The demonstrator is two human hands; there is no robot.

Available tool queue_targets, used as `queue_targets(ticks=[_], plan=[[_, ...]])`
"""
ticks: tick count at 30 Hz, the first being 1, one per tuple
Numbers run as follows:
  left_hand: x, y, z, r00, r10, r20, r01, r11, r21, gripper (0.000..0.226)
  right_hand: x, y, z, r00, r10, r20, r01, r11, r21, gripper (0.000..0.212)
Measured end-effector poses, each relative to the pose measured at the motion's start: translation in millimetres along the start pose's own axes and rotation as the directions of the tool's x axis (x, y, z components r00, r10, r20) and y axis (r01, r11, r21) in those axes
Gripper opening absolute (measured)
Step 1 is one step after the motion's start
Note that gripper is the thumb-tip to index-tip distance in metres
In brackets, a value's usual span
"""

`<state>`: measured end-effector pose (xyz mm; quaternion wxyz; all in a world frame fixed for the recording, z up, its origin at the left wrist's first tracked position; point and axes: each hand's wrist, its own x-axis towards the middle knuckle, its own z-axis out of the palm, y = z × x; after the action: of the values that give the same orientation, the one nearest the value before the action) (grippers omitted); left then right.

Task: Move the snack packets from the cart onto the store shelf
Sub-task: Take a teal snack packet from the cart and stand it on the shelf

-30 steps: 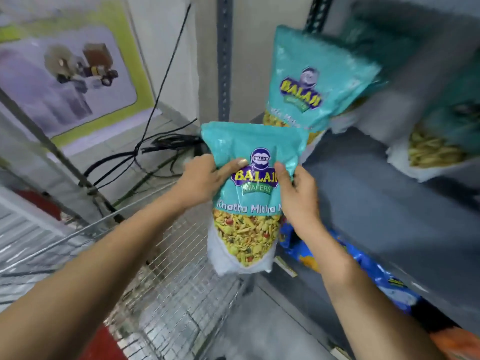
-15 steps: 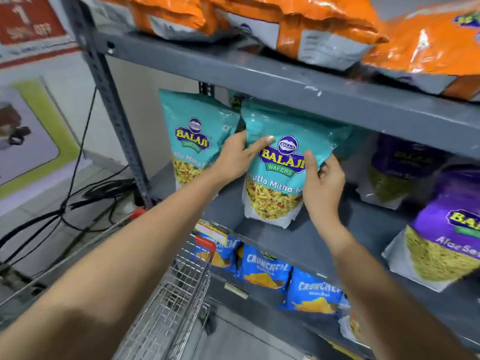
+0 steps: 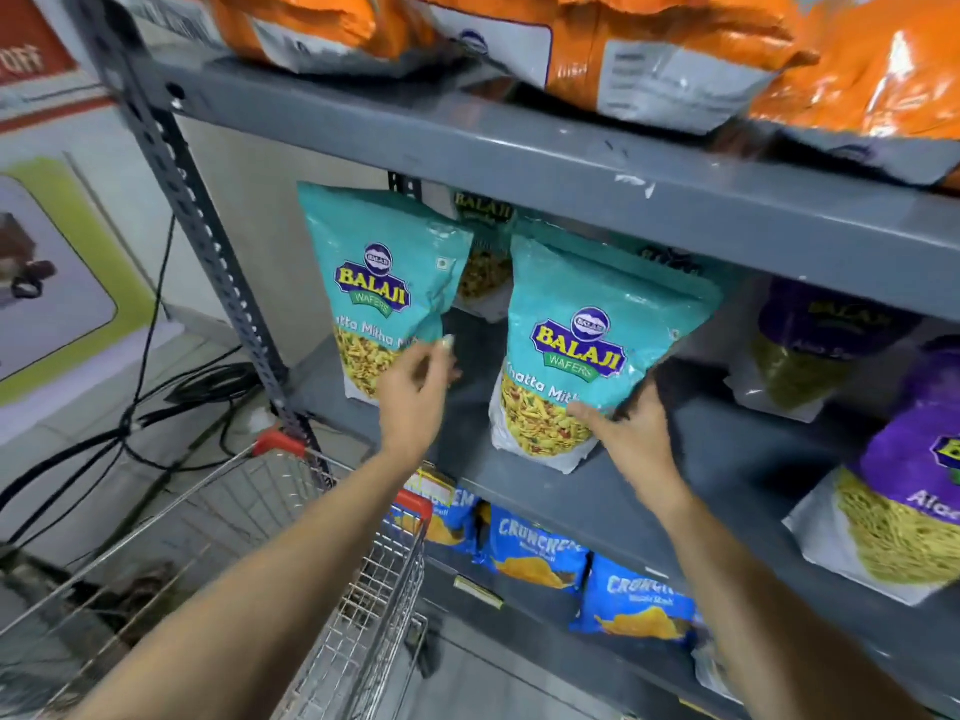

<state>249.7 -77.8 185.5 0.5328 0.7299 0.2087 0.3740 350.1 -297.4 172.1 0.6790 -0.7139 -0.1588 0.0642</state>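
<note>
A teal snack packet [image 3: 587,356] stands upright on the grey middle shelf [image 3: 571,496]. My right hand [image 3: 636,439] grips its lower right corner, thumb on the front and fingers behind the edge. My left hand [image 3: 415,392] hovers free with fingers apart, just in front of a second teal packet [image 3: 374,293] standing to the left. A third teal packet [image 3: 483,252] shows between them at the back. The wire cart [image 3: 234,472] sits below my left arm; no packets are visible in it.
Purple packets [image 3: 909,517] fill the shelf's right side. Orange packets [image 3: 623,44] lie on the shelf above, blue packets [image 3: 535,556] on the one below. The shelf's perforated post [image 3: 197,226] rises at left, with black cables [image 3: 156,407] on the floor behind it.
The teal packet went from above the cart up onto the middle shelf. My left hand has let go of it and pulled back left; my right hand slid down to its lower corner.
</note>
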Motion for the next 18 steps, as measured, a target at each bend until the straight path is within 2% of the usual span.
queue_targets(ticks=[2, 3, 4, 7, 9, 12, 18], plan=[[-11, -25, -27, 0.98, -0.016, -0.2, 0.023, 0.999, 0.033, 0.022, -1, 15, -2, 0.993, 0.074, 0.097, -0.069, 0.996, -0.05, 0.111], [-12, -37, -38, 0.967, -0.022, -0.253, 0.044, 0.996, 0.082, 0.027, -3, 21, -1, 0.987, 0.101, 0.127, -0.092, 0.993, -0.072, 0.118], [-11, -50, -46, 0.964, -0.046, -0.262, 0.087, 0.986, 0.144, 0.043, -4, 28, 2, 0.983, 0.124, 0.133, -0.112, 0.989, -0.099, 0.119], [-1, -78, -58, 0.978, -0.18, -0.104, 0.204, 0.931, 0.303, 0.122, -11, 42, 11, 0.988, 0.121, 0.097, -0.107, 0.985, -0.133, 0.115], [9, -87, -57, 0.972, -0.234, -0.032, 0.229, 0.899, 0.374, 0.148, -13, 49, 15, 0.992, 0.12, 0.047, -0.112, 0.984, -0.14, 0.112], [17, -89, -50, 0.973, -0.232, -0.014, 0.218, 0.888, 0.404, 0.149, -15, 51, 18, 0.989, 0.145, 0.011, -0.142, 0.98, -0.141, 0.108], [15, -88, -41, 0.978, -0.18, -0.106, 0.207, 0.903, 0.376, 0.13, -26, 51, 13, 0.983, 0.185, 0.006, -0.182, 0.974, -0.135, 0.1]])
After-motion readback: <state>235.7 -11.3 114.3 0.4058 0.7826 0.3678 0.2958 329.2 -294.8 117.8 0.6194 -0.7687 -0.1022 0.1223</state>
